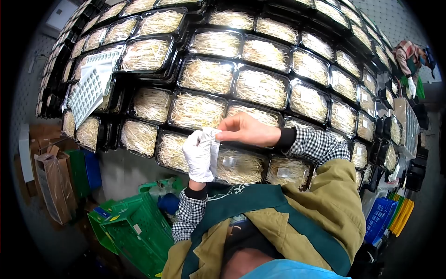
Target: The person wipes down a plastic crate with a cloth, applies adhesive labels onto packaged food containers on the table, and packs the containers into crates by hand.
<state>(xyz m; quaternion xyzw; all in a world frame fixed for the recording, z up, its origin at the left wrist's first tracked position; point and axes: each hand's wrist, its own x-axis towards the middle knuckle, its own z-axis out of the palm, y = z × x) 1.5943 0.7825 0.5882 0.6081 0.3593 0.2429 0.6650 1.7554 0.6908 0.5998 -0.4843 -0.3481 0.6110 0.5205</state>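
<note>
My left hand (198,156), in a white glove, grips a narrow white label strip (214,156) over the front row of trays. My bare right hand (248,130) meets it from the right, thumb and forefinger pinched at the strip's upper end. Whether a single label has come loose between those fingertips is too small to tell. Beneath both hands are black trays of bean sprouts under clear film. One tray of bean sprouts (239,167) just right of the strip bears a white label (229,161), and its neighbour has a label (283,172) too.
Stacked sprout trays (206,74) fill the area ahead. Printed label sheets (90,88) lie on trays at the left. Green crates (134,228) and a cardboard box (55,181) stand lower left; blue crates (381,216) are at right. Another person (409,58) is at the far right.
</note>
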